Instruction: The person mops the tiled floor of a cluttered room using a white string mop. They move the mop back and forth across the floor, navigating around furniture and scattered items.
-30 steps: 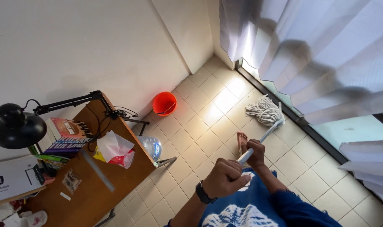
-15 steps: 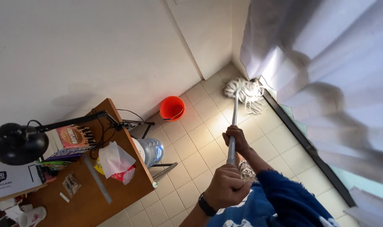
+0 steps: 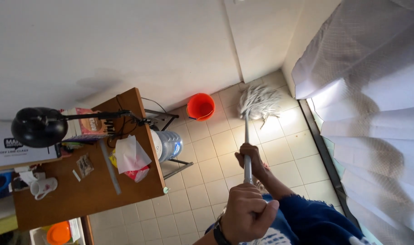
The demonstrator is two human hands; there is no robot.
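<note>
Desk [image 3: 80, 199] far left is crowded: black lamp [image 3: 38, 126], white mug [image 3: 42, 187], plastic bag [image 3: 130, 158] at the edge, water jug [image 3: 168, 144] under it. Risk, my read: a wide sideways sweep clips the desk leg or jug and shakes the mug or bag off

Orange bucket [image 3: 200, 106] stands just left of the mop head [image 3: 260, 100], near but apart. A stroke drifting left could knock it over

Left hand [image 3: 248, 214] is fisted tight round the top of the mop handle [image 3: 247, 149]; right hand [image 3: 251, 159] is wrapped shut round it lower down. Mop head lies spread on the floor tiles [image 3: 216, 168] near the wall corner. Wet tile plus a foot near the right hand: slip risk

Curtain [image 3: 375, 113] hangs far right; strands could catch its hem on a rightward pass

Versus 1 s ago: mop head has gone from beside the window track to the corner by the bucket, handle swung from diagonal to near vertical, view panned so mug and more desk show, grip unchanged
</note>
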